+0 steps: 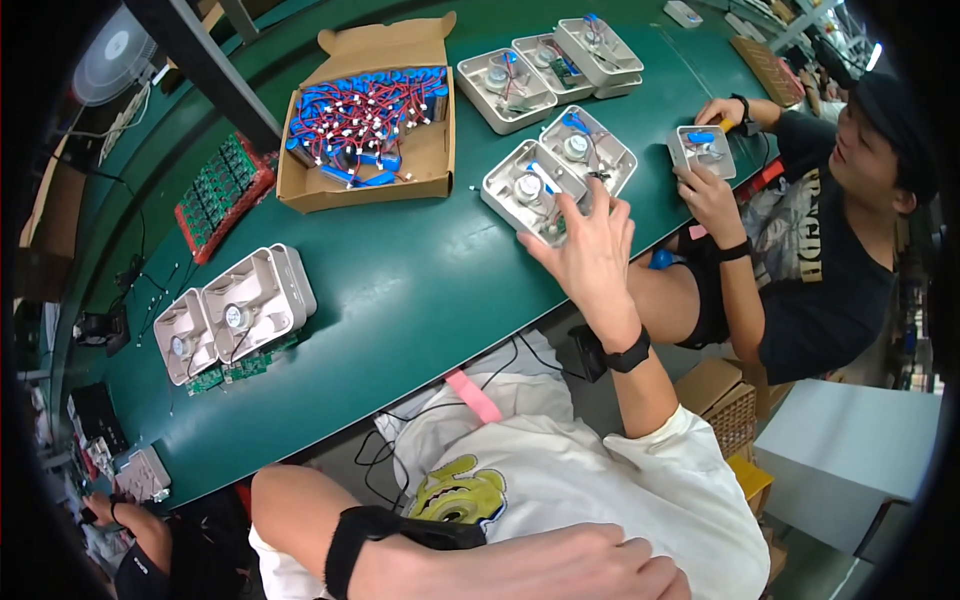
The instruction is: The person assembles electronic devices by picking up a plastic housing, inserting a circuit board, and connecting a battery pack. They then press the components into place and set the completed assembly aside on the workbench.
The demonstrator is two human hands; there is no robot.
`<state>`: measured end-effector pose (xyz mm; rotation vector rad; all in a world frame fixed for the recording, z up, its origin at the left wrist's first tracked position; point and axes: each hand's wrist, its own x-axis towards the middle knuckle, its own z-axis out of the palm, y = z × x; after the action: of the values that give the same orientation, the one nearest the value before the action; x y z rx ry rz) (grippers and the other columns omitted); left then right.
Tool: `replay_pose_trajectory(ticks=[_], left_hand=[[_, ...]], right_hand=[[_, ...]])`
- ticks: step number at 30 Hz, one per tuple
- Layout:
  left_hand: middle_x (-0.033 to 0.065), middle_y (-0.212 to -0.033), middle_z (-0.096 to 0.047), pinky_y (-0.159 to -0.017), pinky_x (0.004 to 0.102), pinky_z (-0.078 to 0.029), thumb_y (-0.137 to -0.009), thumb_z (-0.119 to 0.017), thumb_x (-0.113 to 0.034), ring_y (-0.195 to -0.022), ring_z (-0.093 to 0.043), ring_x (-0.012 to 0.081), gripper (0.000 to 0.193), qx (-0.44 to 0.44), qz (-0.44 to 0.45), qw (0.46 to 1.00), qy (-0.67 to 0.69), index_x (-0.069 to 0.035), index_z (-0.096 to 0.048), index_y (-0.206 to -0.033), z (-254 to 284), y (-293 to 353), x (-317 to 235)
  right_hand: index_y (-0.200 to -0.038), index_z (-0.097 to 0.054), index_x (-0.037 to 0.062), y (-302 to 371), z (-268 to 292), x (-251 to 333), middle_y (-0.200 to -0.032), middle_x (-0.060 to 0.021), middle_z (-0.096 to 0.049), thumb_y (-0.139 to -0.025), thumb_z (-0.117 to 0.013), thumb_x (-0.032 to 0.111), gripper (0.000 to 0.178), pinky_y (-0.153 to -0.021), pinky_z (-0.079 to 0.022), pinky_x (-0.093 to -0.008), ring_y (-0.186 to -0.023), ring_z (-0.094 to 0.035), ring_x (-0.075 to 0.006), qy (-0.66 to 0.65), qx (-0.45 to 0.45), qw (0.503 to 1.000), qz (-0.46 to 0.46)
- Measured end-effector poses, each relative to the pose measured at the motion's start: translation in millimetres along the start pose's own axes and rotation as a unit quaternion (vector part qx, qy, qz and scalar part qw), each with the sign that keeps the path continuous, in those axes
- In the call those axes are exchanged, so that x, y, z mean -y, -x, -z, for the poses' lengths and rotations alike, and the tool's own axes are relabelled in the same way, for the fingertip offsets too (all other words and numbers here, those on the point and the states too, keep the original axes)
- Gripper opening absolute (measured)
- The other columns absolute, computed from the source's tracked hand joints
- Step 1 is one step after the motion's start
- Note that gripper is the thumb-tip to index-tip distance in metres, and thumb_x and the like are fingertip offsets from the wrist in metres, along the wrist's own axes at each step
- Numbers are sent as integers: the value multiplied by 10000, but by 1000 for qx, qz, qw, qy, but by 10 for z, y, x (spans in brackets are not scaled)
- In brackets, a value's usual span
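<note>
While the left hand (560, 560) rests loosely closed and empty, the right hand (590, 255) spreads open-fingered on a white housing (528, 190) showing a round metal part and wires.

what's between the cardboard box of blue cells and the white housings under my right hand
In the head view, only bare green table lies between the brown cardboard box and the white plastic housings that the right hand touches.

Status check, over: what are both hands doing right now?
Right hand open, reaching onto grey housing. Left hand resting low, empty. Co-worker's hand beside, apart.
</note>
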<state>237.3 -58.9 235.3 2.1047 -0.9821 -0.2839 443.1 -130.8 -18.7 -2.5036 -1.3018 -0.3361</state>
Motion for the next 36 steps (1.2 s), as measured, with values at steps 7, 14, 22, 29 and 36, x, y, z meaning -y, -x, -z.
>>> replay_pose_trajectory(ticks=[7, 14, 22, 29, 36], left_hand=[[47, -796, -582, -612, 288, -482, -859, -699, -190, -724, -643, 184, 291, -237, 86, 967, -33, -10, -637, -1079, -647, 275, -152], [63, -774, -557, -620, 338, -523, -913, -679, -14, -660, -603, 220, 286, -413, 235, 880, -22, 19, -724, -1194, -1252, 961, 194], [114, -1175, -650, -703, 302, -537, -1021, -684, -55, -898, -651, 155, 223, -786, 501, 346, -111, 31, -648, -1224, -2436, 1959, 888], [117, -1231, -655, -770, 282, -550, -1045, -710, -125, -990, -651, 134, 363, -901, 362, 238, -8, 17, -576, -1351, -2381, 2041, 1138], [79, -1192, -655, -800, 253, -545, -1050, -683, -76, -972, -646, 120, 212, -852, 428, 300, -32, 55, -636, -1211, -2332, 1998, 1069]], right_hand=[[-1342, -636, 43, -384, -97, -194, -1458, -240, -547, -798, -877, 522, 764, -986, -482, -543, -1197, -554, -449, 33, -6, 999, -29], [-1505, -518, 65, -185, 407, 138, -1468, -266, -552, -831, -891, 380, 832, -1082, -473, -539, -1307, -544, -485, 4, -69, 998, 12], [-1588, -400, 60, -449, 331, 1684, -1595, -282, -400, -845, -880, 281, 912, -1199, -398, -538, -1448, -418, -484, -312, 169, 860, 367], [-1571, -407, 55, -613, -103, 2678, -1540, -328, -417, -731, -939, 304, 1025, -1185, -380, -560, -1419, -437, -485, -272, 191, 810, 483], [-1502, -439, 36, -457, 154, 2385, -1428, -279, -477, -672, -935, 224, 984, -1102, -415, -551, -1295, -495, -466, -324, 76, 827, 453]])
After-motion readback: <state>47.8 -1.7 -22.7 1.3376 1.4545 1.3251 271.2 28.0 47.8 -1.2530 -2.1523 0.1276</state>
